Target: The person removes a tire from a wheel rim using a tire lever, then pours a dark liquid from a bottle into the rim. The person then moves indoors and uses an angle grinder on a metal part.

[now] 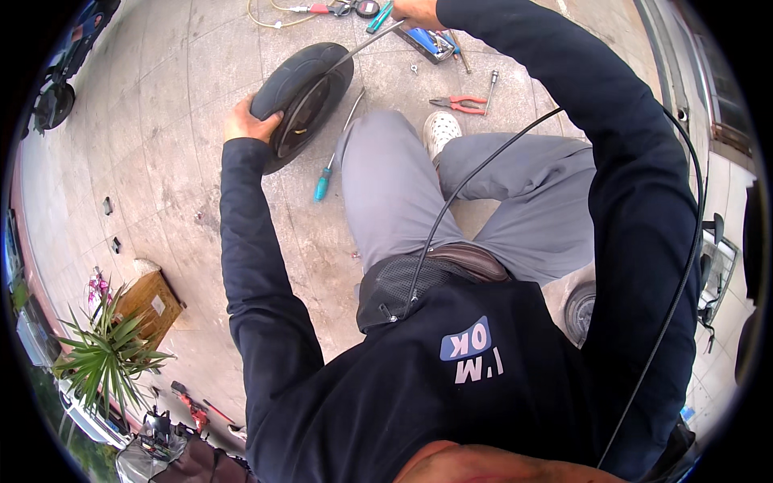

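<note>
l hand [250, 122] on blk tyre [302, 76]; r hand [419, 11] w/ bar [366, 46] agst it

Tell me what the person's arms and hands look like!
Both arms wear long, plain, dark navy sleeves: the left sleeve and right sleeve show soft wrinkles and no pictures. A thin black cable crosses the right one. The left grip wears no glove; nor does the visible part of the right grip.

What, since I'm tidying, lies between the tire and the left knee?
The metal shaft of a teal-handled tool, in the head view.
</note>
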Demonstrator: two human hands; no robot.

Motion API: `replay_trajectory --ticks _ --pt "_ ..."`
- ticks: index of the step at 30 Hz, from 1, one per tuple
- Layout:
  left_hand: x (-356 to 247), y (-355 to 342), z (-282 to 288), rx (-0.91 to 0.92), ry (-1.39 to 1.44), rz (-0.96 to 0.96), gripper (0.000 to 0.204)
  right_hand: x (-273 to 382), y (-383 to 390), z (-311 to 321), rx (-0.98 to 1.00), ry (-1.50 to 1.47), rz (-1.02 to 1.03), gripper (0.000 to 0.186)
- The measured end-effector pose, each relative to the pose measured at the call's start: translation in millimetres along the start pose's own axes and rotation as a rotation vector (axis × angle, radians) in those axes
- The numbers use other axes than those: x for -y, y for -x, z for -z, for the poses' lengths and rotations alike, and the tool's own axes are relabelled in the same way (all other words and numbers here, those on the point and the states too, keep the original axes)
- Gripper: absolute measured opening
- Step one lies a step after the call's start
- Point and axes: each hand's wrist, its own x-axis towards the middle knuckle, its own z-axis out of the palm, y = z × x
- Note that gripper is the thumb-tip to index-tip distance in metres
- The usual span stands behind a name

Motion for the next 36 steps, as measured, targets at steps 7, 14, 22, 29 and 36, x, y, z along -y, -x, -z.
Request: replay_trajectory --ticks 7,14,22,29,36 --pt "53 9 -1 -0.021 0.056 0.064 0.072 21 10 -61 0.022 -0.142 -0.177 0.024" --pt "45 -6 -4 -0.118 0.029 0.162 0.071 181 7 -64 0.179 -0.930 -0.616 0.026" --pt "-20 -49 -25 -0.140 -0.127 0.244 0.067 332 -122 -94 -0.479 -1.751 -1.175 0.034" --pt "-4 -87 -8 0.031 -0.071 0.151 0.080 282 16 -39 0.140 -2.354 -0.681 0.024" --pt "-22 -36 -27 -0.041 -0.126 0.075 0.096 123 77 -11 0.120 -0.116 -0.474 0.026"
